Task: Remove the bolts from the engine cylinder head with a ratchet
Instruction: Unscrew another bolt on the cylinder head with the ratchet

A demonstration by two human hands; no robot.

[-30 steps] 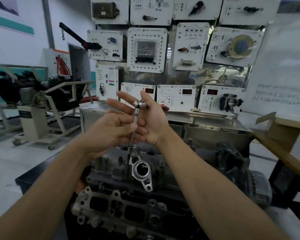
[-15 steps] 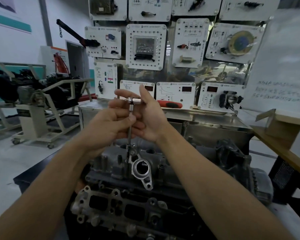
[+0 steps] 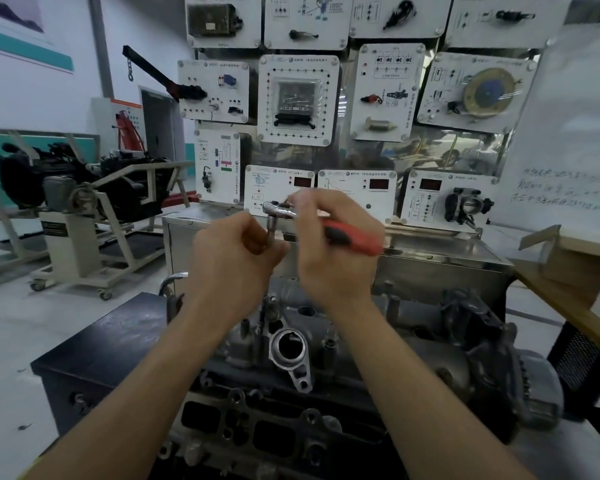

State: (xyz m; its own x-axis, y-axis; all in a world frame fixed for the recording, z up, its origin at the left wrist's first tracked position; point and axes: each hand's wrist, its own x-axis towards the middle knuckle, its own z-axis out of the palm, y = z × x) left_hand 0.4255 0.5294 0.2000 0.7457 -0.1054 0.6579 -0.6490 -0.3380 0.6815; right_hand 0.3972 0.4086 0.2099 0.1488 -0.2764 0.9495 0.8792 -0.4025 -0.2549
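Left hand is curled round the bar just under the ratchet. Right hand is closed on the ratchet, just behind its head; some blur, so exact finger placement cannot be told. The red handle sticks out to the right, roughly level.

Key relation: the bar's long axis runs near vertical, from the ratchet head straight down behind the left hand to the cylinder head below both hands. The bolt under it is hidden by the left wrist, so seating cannot be confirmed. The handle lies crosswise to the bar, and the right hand is nearer it, so the swing is judged to be that hand's job while the bar is steadied by the left.

Round port on the cylinder head: nothing seen inside. Steel tank behind: inside not visible.
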